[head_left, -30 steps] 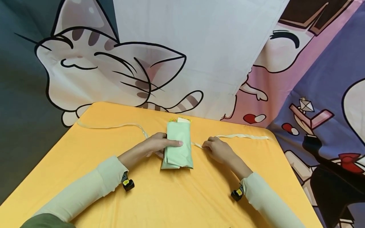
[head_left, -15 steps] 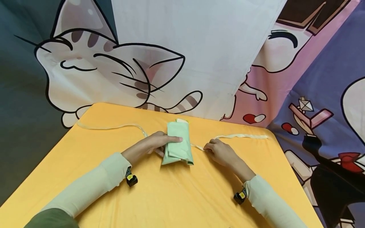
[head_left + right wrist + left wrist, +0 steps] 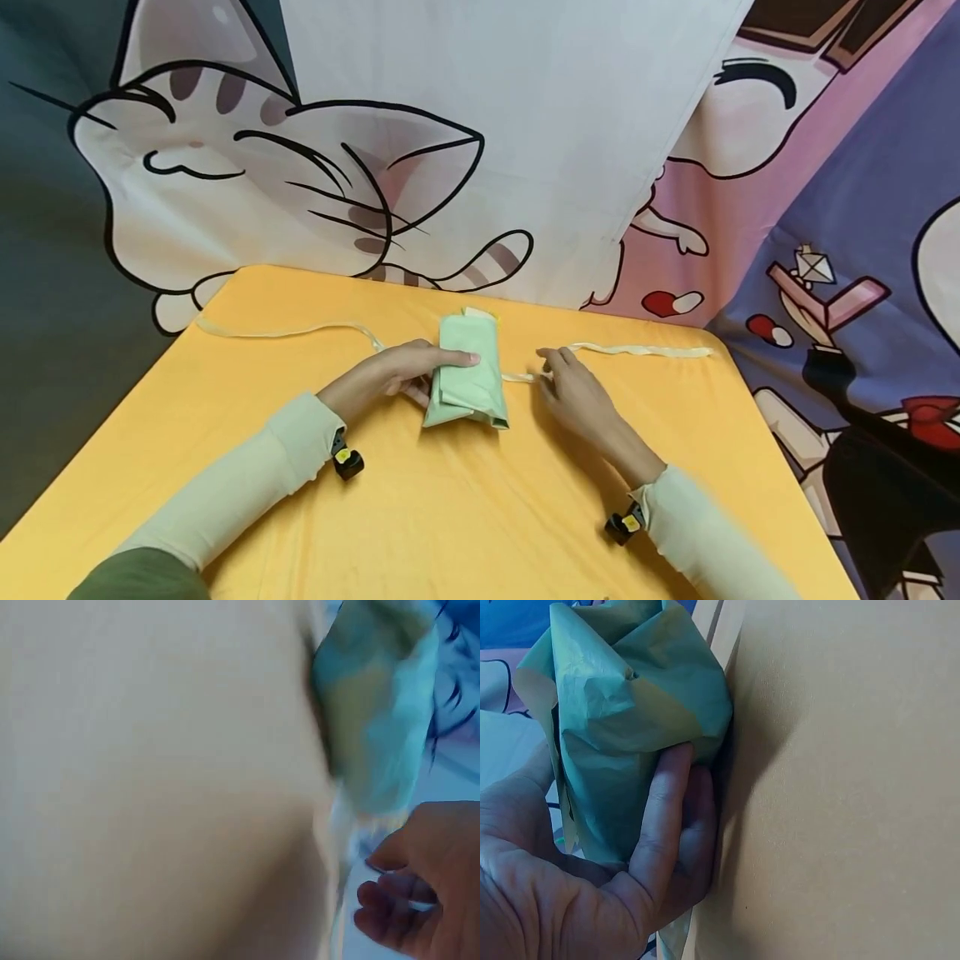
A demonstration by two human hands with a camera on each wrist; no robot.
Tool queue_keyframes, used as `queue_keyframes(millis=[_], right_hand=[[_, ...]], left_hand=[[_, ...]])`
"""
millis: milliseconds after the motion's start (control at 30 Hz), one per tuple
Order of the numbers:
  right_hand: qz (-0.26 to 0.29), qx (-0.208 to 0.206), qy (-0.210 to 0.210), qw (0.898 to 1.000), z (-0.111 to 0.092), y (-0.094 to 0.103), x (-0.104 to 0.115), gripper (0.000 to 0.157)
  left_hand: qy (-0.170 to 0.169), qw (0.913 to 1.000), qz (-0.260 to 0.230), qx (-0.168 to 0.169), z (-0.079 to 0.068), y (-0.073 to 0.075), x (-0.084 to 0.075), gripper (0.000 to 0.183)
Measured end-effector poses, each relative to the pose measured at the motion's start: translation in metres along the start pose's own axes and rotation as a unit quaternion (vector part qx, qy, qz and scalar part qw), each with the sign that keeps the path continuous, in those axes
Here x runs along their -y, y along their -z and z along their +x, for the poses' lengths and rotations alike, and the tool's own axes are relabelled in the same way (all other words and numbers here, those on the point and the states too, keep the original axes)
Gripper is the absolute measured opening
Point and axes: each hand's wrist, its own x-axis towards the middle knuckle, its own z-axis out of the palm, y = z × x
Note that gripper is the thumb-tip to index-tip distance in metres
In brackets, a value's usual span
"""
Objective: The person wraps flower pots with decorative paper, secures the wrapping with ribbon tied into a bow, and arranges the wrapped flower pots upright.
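A pale green paper-wrapped bundle [image 3: 470, 392] is held in my left hand [image 3: 416, 367], thumb across its upper face and fingers beneath its left side. The left wrist view shows the folded paper [image 3: 637, 712] at the bundle's lower end, with fingertips against it. A narrow cream ribbon [image 3: 645, 350] passes behind the bundle and comes out on both sides. Over the ribbon's right part hovers my right hand [image 3: 577, 396], its fingers loosely bent and parted from the thumb. In the blurred right wrist view, nothing shows between those fingers.
A yellow cloth [image 3: 420, 517] covers the table. The ribbon's left part [image 3: 292, 333] lies near the far left corner. Behind the table hangs a printed backdrop [image 3: 562, 150] with a cartoon cat.
The bundle's lower end has lifted and tilted a little in my left hand. My right hand has let go of the ribbon, its fingers spreading and rising slightly.
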Motion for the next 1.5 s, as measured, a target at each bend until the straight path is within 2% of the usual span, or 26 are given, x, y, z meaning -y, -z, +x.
queue_keyframes(millis=[67, 133, 200, 233, 300, 400, 533, 733, 867, 933, 1000, 1067, 1133, 1200, 1233, 1267, 1433, 1500], right_hand=[[0.098, 0.03, -0.064, 0.993, 0.004, 0.0, 0.02, 0.054], [0.187, 0.078, -0.127, 0.971, 0.008, 0.0, 0.037, 0.078], [0.232, 0.121, -0.176, 0.949, 0.014, -0.001, 0.05, 0.096], [0.248, 0.141, -0.188, 0.94, 0.017, -0.001, 0.055, 0.099], [0.273, 0.172, -0.195, 0.926, 0.023, -0.003, 0.062, 0.092], [0.306, 0.202, -0.177, 0.913, 0.031, -0.005, 0.066, 0.071], [0.336, 0.228, -0.157, 0.9, 0.037, -0.006, 0.07, 0.055], [0.34, 0.228, -0.151, 0.9, 0.039, -0.005, 0.073, 0.048], [0.336, 0.229, -0.159, 0.9, 0.04, -0.008, 0.074, 0.045], [0.325, 0.229, -0.166, 0.902, 0.041, -0.01, 0.075, 0.045], [0.307, 0.226, -0.178, 0.907, 0.041, -0.01, 0.076, 0.048], [0.288, 0.224, -0.188, 0.912, 0.041, -0.009, 0.076, 0.055], [0.272, 0.221, -0.192, 0.916, 0.041, -0.009, 0.077, 0.059], [0.26, 0.221, -0.199, 0.919, 0.04, -0.008, 0.078, 0.061], [0.258, 0.223, -0.201, 0.918, 0.04, -0.008, 0.078, 0.062], [0.254, 0.224, -0.203, 0.919, 0.04, -0.007, 0.078, 0.062], [0.257, 0.229, -0.201, 0.917, 0.04, -0.005, 0.079, 0.061], [0.262, 0.227, -0.199, 0.917, 0.04, -0.004, 0.079, 0.06]], left_hand=[[0.003, 1.0, 0.002, -0.005, 0.0, 0.001, -0.001, 0.062], [0.002, 0.9999, 0.007, -0.007, 0.0, 0.002, -0.002, 0.061], [0.006, 0.9999, 0.006, -0.007, 0.0, 0.002, -0.002, 0.06], [0.006, 0.9999, 0.006, -0.005, 0.0, 0.002, -0.002, 0.059], [0.008, 1.0, 0.006, -0.002, 0.0, 0.002, -0.002, 0.059], [0.011, 0.9999, 0.0, 0.001, 0.001, 0.002, -0.002, 0.058], [0.013, 0.9999, 0.001, 0.003, 0.002, 0.001, -0.002, 0.059], [0.0, 0.9999, 0.013, 0.007, 0.002, 0.002, 0.0, 0.062], [-0.011, 0.9994, 0.031, 0.012, -0.006, 0.011, 0.004, 0.076], [-0.008, 0.9991, 0.04, -0.008, -0.011, 0.023, 0.007, 0.084], [-0.007, 0.9963, 0.064, -0.057, -0.016, 0.04, 0.011, 0.085], [-0.003, 0.9852, 0.121, -0.122, -0.021, 0.059, 0.016, 0.08], [0.003, 0.9654, 0.188, -0.18, -0.025, 0.077, 0.024, 0.075], [0.008, 0.9465, 0.243, -0.212, -0.027, 0.091, 0.032, 0.068], [0.011, 0.9432, 0.254, -0.215, -0.029, 0.097, 0.037, 0.066], [0.014, 0.9427, 0.254, -0.216, -0.029, 0.102, 0.041, 0.061], [0.025, 0.955, 0.218, -0.2, -0.036, 0.116, 0.052, 0.038], [0.037, 0.9548, 0.215, -0.202, -0.039, 0.121, 0.053, 0.035]])
